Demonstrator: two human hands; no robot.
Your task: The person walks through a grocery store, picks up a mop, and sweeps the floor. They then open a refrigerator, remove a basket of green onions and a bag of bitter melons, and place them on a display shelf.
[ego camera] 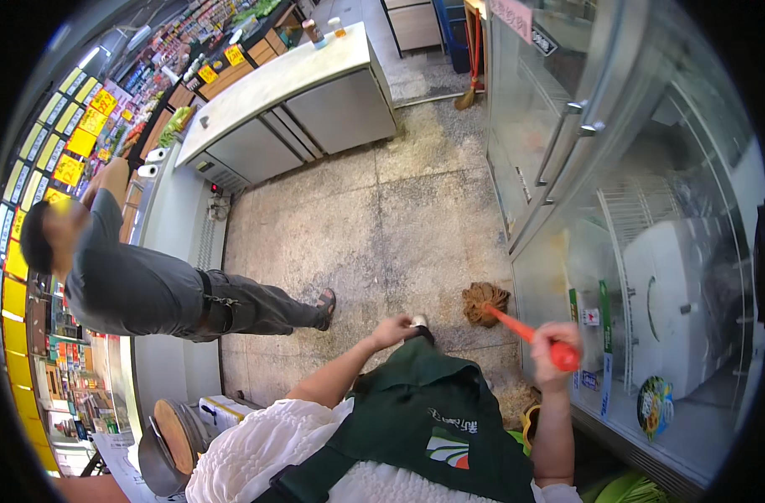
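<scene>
My right hand (555,358) is closed around the upper end of a red mop handle (511,324). The handle slants down to a brown string mop head (486,304), which rests on the stone-patterned floor (332,226) near the glass-door refrigerator. In front of my body, my left hand (393,331) is at the lower edge of my dark green apron (420,390). Its fingers are blurred, and whether they touch the cloth cannot be made out. One light-coloured shoe (419,320) shows just beyond that hand.
Along my right runs a glass-door refrigerator (539,264) with metal handles. A person (162,289) in grey stands at the left beside a counter. Ahead is a white-topped steel cabinet (332,113). A broom (469,97) leans at the back; a round wooden board (173,436) is at lower left.
</scene>
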